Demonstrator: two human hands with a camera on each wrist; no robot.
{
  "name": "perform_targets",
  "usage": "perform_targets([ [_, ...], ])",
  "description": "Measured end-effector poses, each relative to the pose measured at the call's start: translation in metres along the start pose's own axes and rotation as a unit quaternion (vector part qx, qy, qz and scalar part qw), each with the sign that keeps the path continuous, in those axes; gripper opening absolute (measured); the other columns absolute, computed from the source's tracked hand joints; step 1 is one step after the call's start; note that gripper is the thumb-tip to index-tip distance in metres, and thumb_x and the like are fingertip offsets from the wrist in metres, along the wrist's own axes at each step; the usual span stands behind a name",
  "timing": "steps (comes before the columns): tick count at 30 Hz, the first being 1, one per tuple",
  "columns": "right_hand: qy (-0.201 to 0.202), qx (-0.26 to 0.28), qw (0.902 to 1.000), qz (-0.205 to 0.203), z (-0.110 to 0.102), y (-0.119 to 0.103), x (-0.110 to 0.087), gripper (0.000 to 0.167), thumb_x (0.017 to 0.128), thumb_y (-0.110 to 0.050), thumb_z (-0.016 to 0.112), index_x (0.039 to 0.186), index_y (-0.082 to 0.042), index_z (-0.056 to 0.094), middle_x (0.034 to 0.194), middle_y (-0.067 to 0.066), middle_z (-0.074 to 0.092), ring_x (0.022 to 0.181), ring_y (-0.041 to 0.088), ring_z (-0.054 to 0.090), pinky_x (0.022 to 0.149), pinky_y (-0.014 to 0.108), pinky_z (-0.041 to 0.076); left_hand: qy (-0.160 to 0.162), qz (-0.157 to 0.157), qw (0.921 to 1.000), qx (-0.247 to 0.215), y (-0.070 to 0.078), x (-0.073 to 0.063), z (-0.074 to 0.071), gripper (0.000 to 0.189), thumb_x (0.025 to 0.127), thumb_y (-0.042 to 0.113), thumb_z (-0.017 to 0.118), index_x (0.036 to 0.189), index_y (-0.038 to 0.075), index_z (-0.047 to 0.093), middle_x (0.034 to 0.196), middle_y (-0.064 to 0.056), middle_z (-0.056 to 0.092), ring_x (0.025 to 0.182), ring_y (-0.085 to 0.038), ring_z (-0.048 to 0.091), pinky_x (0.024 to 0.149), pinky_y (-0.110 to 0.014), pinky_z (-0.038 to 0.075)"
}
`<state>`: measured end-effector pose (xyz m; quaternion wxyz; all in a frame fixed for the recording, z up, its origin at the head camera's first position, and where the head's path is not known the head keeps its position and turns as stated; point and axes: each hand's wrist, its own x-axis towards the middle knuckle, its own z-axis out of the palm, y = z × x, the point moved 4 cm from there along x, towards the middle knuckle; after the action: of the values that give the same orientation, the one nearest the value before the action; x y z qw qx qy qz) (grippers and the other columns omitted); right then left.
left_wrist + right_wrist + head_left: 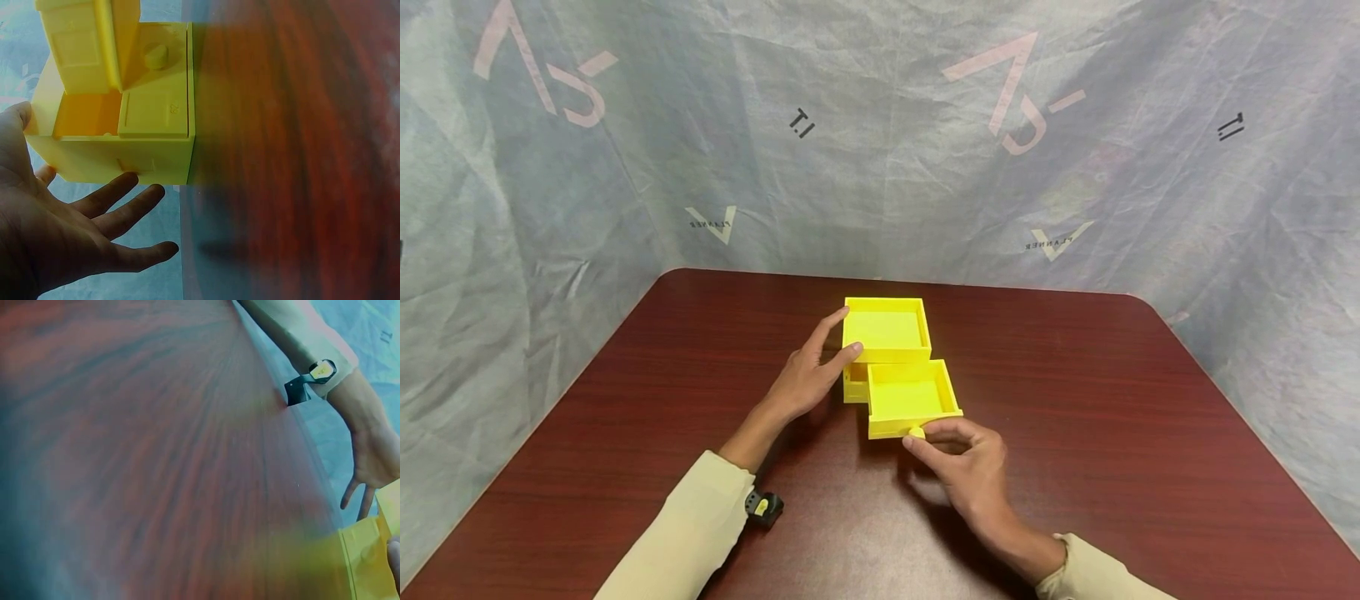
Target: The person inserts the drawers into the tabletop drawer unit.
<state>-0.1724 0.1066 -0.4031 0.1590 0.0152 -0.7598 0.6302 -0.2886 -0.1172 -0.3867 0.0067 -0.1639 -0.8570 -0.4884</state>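
A small yellow cabinet point(887, 356) with a shallow tray-like top stands on the table. Its upper drawer point(908, 396) is slid far out and sits a little askew to the right, baring part of the slot behind it. My right hand point(973, 467) pinches the drawer's round knob point(917, 432) between thumb and fingers. At the cabinet's left side is my left hand point(805, 379), thumb at the front corner and index finger at the back, the fingers spread and fairly straight. Below the slot, a lower drawer point(153, 112) with its own knob point(156, 56) sits pushed in.
The dark red-brown wooden table point(1112, 417) extends around the cabinet. Grey printed cloth point(880, 167) hangs behind and along both sides. A black strap with a small device point(763, 507) is on the left wrist, by the pale sleeve point(692, 525).
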Motion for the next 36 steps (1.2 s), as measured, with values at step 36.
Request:
perform_targets([
  [36, -0.011, -0.016, 0.9998, 0.003, 0.019, 0.0, -0.002, 0.02, 0.069, -0.014, 0.093, 0.081, -0.01, 0.077, 0.077, 0.002, 0.073, 0.069, 0.015, 0.07, 0.064, 0.026, 0.056, 0.0, -0.005, 1.0, 0.004, 0.0, 0.0, 0.0, 0.068, 0.096, 0.062, 0.051, 0.155, 0.047, 0.021, 0.162, -0.001, 0.026, 0.137, -0.043, 0.039, 0.103, -0.069, 0.033],
])
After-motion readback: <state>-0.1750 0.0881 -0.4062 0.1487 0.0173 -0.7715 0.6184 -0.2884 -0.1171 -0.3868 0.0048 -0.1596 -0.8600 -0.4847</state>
